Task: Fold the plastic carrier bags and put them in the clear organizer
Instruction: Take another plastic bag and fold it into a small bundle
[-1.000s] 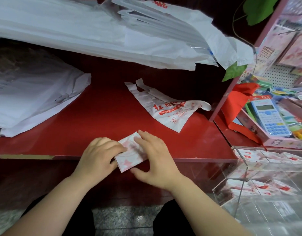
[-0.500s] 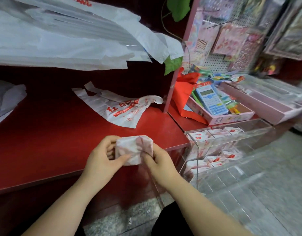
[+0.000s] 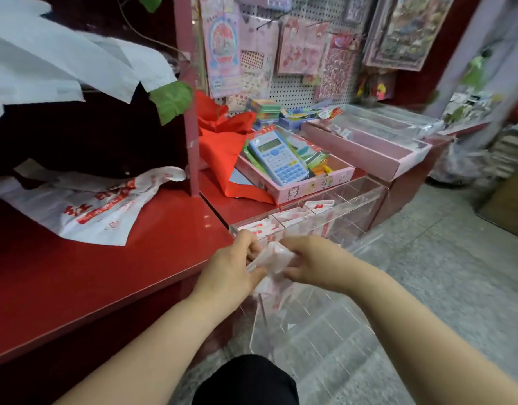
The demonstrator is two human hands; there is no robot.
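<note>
A folded white carrier bag with red print (image 3: 274, 258) sits between both hands, in the air in front of the clear organizer (image 3: 354, 197). My left hand (image 3: 231, 267) grips its left side and my right hand (image 3: 313, 264) pinches its right side. The organizer's back compartments hold several folded bags (image 3: 293, 214). An unfolded white bag with red lettering (image 3: 97, 209) lies on the red shelf (image 3: 135, 273) to the left. More white bags (image 3: 47, 62) hang from above at the upper left.
A pink tray (image 3: 310, 185) with a blue calculator (image 3: 278, 157) stands behind the organizer, with red cloth (image 3: 222, 147) beside it. A long pink box (image 3: 369, 147) lies to the right. A pegboard with stickers (image 3: 281, 54) rises behind. Grey floor lies on the right.
Both hands lifted the folded bag off the red shelf and carried it right, to the front of the clear organizer. The view turned right with them.
</note>
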